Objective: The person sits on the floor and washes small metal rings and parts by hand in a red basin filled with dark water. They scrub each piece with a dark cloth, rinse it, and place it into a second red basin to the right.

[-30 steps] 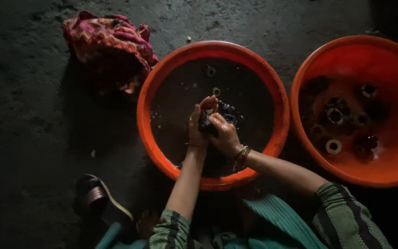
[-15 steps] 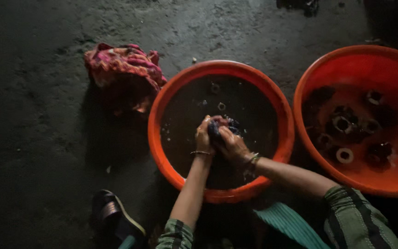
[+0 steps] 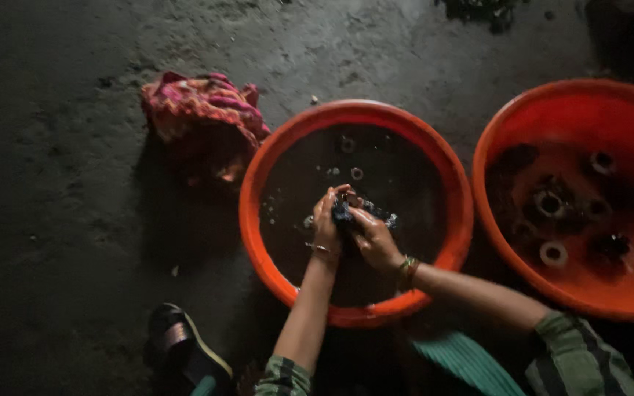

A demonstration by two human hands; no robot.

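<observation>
Both hands, left hand (image 3: pixel 326 220) and right hand (image 3: pixel 373 238), stay pinching the dark cloth (image 3: pixel 344 213) over the orange basin (image 3: pixel 273 169), wringing unchanged, washing ongoing

Two glossy orange plastic tubs, centre (image 3: pixel 258 242) and right (image 3: pixel 493 220); dark wet water surface; rough matt concrete floor (image 3: pixel 60 183); crumpled pink patterned cloth (image 3: pixel 199 110) upper left; wet dark cloth (image 3: pixel 346 214) in hands.

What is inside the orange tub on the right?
The right orange tub holds several small dark round parts, some with pale ring-shaped tops, lying on its wet bottom. What lies under them is hidden, and dim light blurs details.
</observation>
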